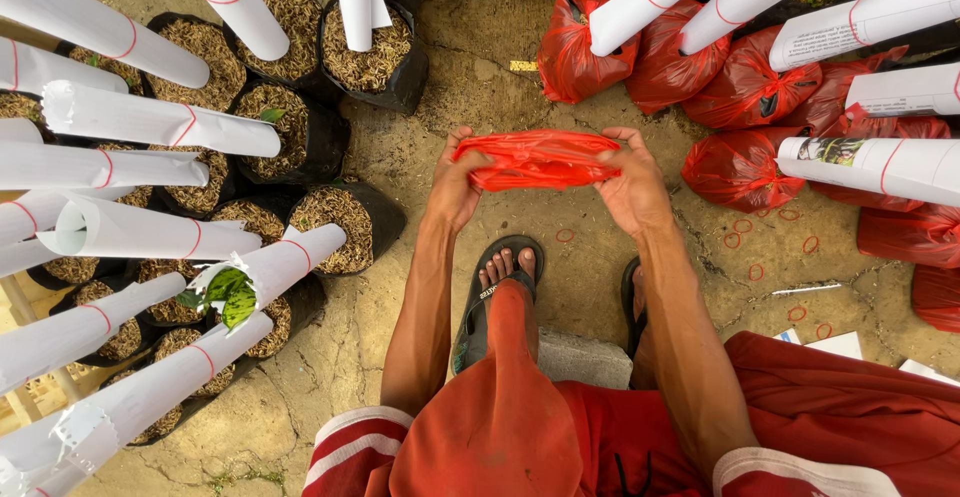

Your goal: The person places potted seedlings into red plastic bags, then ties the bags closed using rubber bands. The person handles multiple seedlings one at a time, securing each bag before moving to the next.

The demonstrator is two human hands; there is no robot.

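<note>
Black grow bags [340, 219] with white paper tubes [150, 117] stand at left. In the middle, above the sandalled feet, the left hand [455, 187] and right hand [630, 192] pinch a crumpled red plastic bag [540, 160] between them. Tied red bags [745, 92] lie at right.

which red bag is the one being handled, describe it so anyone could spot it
Between the black pots and the heap of tied red bags, find the two hands. The left hand and right hand stretch a red plastic bag flat and empty, unlike its bulging neighbours.
</note>
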